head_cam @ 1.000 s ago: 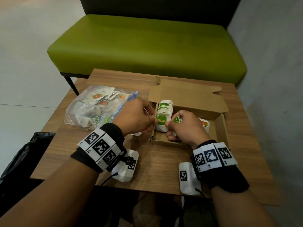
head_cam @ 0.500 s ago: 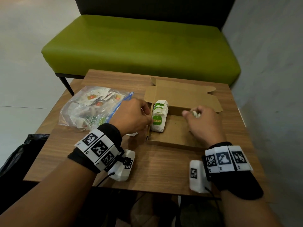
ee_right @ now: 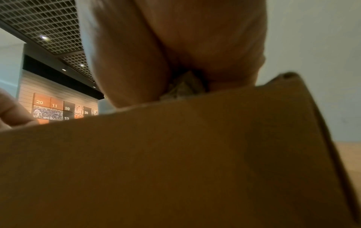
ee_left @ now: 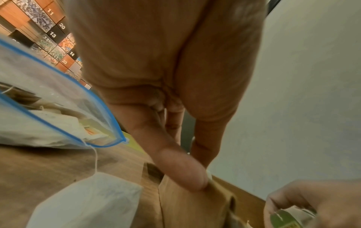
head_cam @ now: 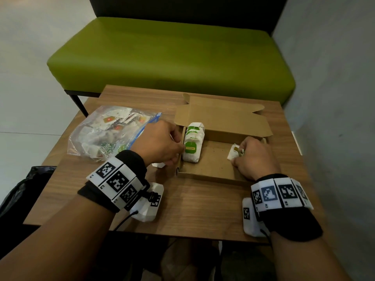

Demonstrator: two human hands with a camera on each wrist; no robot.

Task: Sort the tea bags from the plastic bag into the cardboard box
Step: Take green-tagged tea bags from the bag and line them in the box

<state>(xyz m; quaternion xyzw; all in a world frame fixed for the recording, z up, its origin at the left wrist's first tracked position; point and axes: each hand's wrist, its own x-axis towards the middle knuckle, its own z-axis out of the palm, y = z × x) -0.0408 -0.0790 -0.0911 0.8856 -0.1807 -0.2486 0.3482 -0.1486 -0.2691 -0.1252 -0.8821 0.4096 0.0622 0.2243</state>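
Observation:
An open cardboard box (head_cam: 211, 176) lies on the wooden table, with a row of green-tagged tea bags (head_cam: 192, 145) standing along its left wall. My left hand (head_cam: 179, 145) pinches that left wall; the thumb (ee_left: 187, 177) presses on its top edge. At the box's right end, my right hand (head_cam: 238, 157) grips a small bunch of tea bags (head_cam: 233, 152), low inside the box by the right wall. The clear plastic bag (head_cam: 105, 134) with a blue zip holds several more tea bags, left of the box. One loose tea bag (ee_left: 87, 200) lies on the table under my left hand.
A green bench (head_cam: 172, 57) stands behind the table and a grey wall (head_cam: 334, 98) runs close on the right. A black bag (head_cam: 20, 189) sits on the floor at the left. The box's lid (head_cam: 221, 120) lies folded back toward the bench.
My right hand has carried its tea bags from beside the green-tagged row across to the box's right end. The left hand stays at the left wall.

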